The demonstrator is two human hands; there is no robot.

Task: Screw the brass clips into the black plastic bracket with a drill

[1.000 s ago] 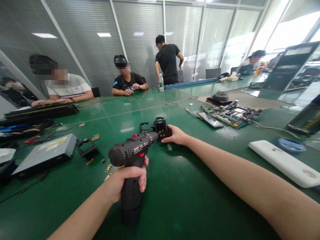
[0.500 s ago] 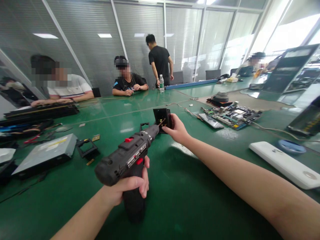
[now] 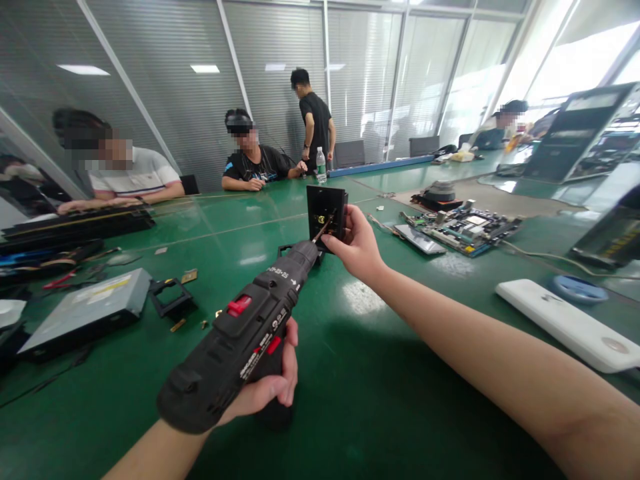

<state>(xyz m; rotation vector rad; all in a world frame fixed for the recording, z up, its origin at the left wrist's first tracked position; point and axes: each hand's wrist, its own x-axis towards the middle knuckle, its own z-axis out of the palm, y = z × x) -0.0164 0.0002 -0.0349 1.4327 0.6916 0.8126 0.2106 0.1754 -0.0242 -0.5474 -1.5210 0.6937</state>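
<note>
My left hand (image 3: 273, 383) is wrapped round the grip of a black cordless drill (image 3: 245, 327) with red switches. The drill's long thin bit (image 3: 320, 231) points up and away, its tip at the inner side of a small black box-like part (image 3: 325, 203). My right hand (image 3: 357, 243) grips that part by its right and lower edge, thumb in front, holding it above the green table. Small brass-coloured bits show inside the part. Behind the drill's chuck, a black frame (image 3: 286, 251) lies on the table, partly hidden.
An optical drive (image 3: 87, 313), a square black frame (image 3: 171, 298) and small brass pieces (image 3: 177, 325) lie left. A circuit board (image 3: 470, 227), a phone-like slab (image 3: 419, 239) and a white power bank (image 3: 565, 327) are right. People sit and stand across the table, near a water bottle (image 3: 321, 165).
The black part has been raised and tilted more upright in my right hand. The drill's rear has swung down and left, baring more of the bit. The standing person has shifted slightly.
</note>
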